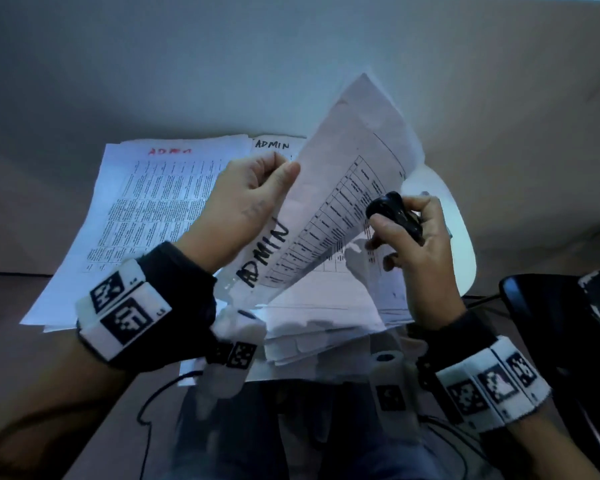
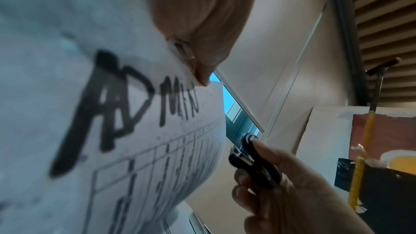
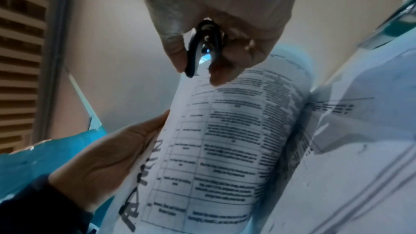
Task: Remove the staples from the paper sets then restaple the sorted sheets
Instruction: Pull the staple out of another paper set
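My left hand (image 1: 253,199) pinches the top edge of a paper set (image 1: 340,202) marked ADMIN in black and holds it raised and tilted above the desk. The same set (image 2: 108,131) fills the left wrist view, and its printed table (image 3: 229,140) shows in the right wrist view. My right hand (image 1: 413,230) grips a black staple remover (image 1: 394,211) just right of the sheet. The staple remover (image 3: 202,49) has its jaws pointing at the paper's edge. No staple can be made out.
A paper stack headed ADMIN in red (image 1: 146,209) lies flat on the desk at the left, another ADMIN sheet (image 1: 274,145) behind it. More sheets (image 1: 326,327) lie under my hands. A white rounded object (image 1: 447,216) sits at the right, a black chair (image 1: 551,323) beyond.
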The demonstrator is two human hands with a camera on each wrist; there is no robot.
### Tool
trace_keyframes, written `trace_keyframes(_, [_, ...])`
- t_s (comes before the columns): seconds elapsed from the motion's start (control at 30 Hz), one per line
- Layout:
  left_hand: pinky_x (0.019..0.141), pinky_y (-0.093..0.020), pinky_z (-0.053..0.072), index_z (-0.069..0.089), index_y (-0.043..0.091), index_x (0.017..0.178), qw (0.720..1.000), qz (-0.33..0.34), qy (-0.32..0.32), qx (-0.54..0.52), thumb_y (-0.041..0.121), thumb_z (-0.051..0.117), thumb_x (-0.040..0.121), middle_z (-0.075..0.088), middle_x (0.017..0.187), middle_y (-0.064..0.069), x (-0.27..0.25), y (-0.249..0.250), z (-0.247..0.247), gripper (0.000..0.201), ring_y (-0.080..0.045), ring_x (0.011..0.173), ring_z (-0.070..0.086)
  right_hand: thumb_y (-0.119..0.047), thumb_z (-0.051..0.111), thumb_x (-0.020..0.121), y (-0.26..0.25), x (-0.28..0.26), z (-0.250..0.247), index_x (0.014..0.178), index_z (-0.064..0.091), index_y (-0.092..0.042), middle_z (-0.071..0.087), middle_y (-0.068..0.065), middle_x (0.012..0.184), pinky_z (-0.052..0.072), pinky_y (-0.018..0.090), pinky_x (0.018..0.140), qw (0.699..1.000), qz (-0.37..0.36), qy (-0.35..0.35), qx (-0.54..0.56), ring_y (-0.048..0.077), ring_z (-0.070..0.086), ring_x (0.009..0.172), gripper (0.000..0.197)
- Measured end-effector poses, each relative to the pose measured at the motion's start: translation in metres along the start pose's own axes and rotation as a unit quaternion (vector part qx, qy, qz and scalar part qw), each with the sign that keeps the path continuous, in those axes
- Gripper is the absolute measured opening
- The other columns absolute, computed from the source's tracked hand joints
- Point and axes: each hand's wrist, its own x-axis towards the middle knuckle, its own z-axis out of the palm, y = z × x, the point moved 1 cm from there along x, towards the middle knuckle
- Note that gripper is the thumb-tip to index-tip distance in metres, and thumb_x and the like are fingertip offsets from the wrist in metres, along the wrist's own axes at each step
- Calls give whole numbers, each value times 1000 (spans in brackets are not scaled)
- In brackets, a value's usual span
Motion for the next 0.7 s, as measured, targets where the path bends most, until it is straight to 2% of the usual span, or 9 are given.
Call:
trace_keyframes(0.07, [60,-29,36,56,9,73,999,17,8,37,24,52,95,52,70,-9,8,7,-7,26,-15,62,44,-33,62,76,6,5,-6,100,50,-22,58,-3,98,45,10,64,998,15,-34,-45,-3,59,80,29])
trace_keyframes(0.13, [59,-28,34,55,6,72,996,41,20,76,24,53,94,49,68,-9,15,14,-14,29,-15,61,41,-33,70,76,18,12,-15,104,55,-17,56,2,104,42,14,73,978,4,-52,-200,7,56,94,36])
trace_keyframes(0.2, [56,-27,33,51,14,65,992,55,38,106,24,54,94,47,62,-3,20,21,-21,31,-12,56,39,-22,75,74,29,20,-21,109,57,-10,52,10,107,38,24,76,920,-7,-60,-387,23,52,102,41])
trace_keyframes(0.27, [56,-28,35,49,19,61,989,61,56,126,24,54,94,45,59,1,26,26,-25,33,-12,54,39,-19,74,74,36,24,-21,114,55,-9,50,12,111,36,30,79,870,-4,-70,-487,28,49,105,46])
trace_keyframes(0.43, [53,-26,34,48,20,60,984,66,68,150,25,54,94,44,56,3,32,24,-22,34,-10,52,38,-16,68,78,43,27,-17,112,50,-8,51,10,112,43,35,80,844,32,-84,-528,29,52,103,39])
trace_keyframes(0.5, [50,-22,30,47,20,60,983,71,66,155,24,54,93,42,56,4,32,24,-19,34,-9,51,35,-21,71,76,43,27,-18,115,48,-7,51,11,115,44,35,80,832,51,-106,-541,30,52,107,48])
trace_keyframes(0.57, [48,-20,30,48,19,60,984,73,58,154,24,54,93,43,56,4,32,24,-20,34,-9,51,35,-26,76,72,34,30,-24,128,43,-8,49,12,124,45,37,88,853,48,-90,-512,29,49,115,68])
trace_keyframes(0.63, [44,-16,32,48,16,61,987,56,23,150,26,54,93,44,54,3,34,26,-24,34,-8,45,38,-32,80,69,9,40,-31,138,34,-12,41,11,135,39,40,100,905,-20,-9,-425,25,42,123,86])
trace_keyframes(0.7, [41,-17,37,48,13,65,989,41,-34,135,29,52,93,45,53,1,36,32,-29,33,-6,38,41,-40,83,60,-23,55,-31,145,21,-16,28,9,144,29,40,110,928,-89,34,-361,22,29,131,107])
